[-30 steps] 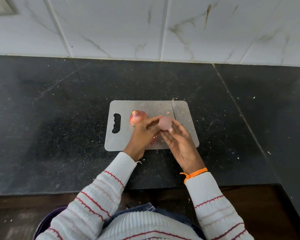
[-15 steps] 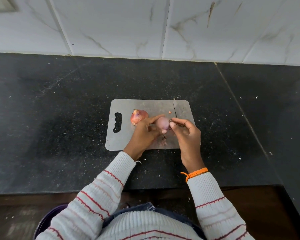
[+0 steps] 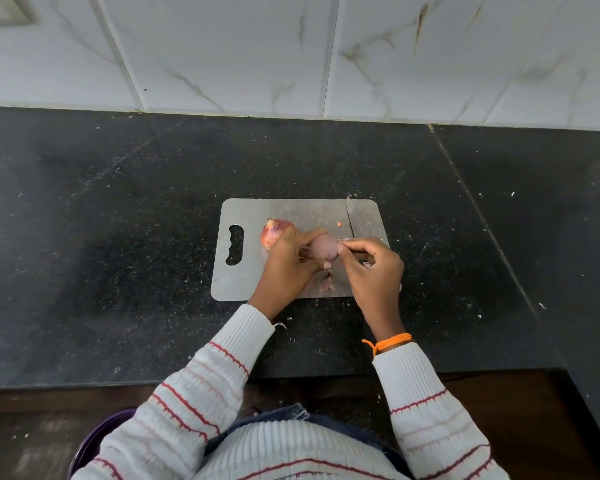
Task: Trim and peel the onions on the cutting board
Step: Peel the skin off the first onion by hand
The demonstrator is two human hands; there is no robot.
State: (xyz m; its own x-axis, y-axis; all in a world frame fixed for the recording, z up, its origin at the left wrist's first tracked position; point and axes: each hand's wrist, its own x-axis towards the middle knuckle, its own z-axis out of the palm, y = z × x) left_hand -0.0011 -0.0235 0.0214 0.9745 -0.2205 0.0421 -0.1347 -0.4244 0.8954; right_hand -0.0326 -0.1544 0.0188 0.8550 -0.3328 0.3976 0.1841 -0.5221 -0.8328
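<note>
A grey cutting board [image 3: 250, 282] lies on the black counter. My left hand [image 3: 284, 268] holds a pale, mostly peeled onion [image 3: 323, 247] just above the board. My right hand [image 3: 371, 268] is curled beside it, its thumb and forefinger pinching skin at the onion's right end. A second onion [image 3: 272, 231], still in its red skin, lies on the board behind my left hand. A knife blade [image 3: 352, 216] rests along the board's right side, its handle hidden under my right hand. Bits of purple peel [image 3: 326, 284] lie on the board below the onion.
The black stone counter [image 3: 118, 237] is dusted with small peel flecks. A white marble-tile wall [image 3: 291, 53] rises behind it. A purple bowl rim [image 3: 94, 441] shows at the lower left, below the counter's front edge.
My right hand has turned from an open palm under the onion to a curled pinch at the onion's right end. The left hand keeps its hold on the onion.
</note>
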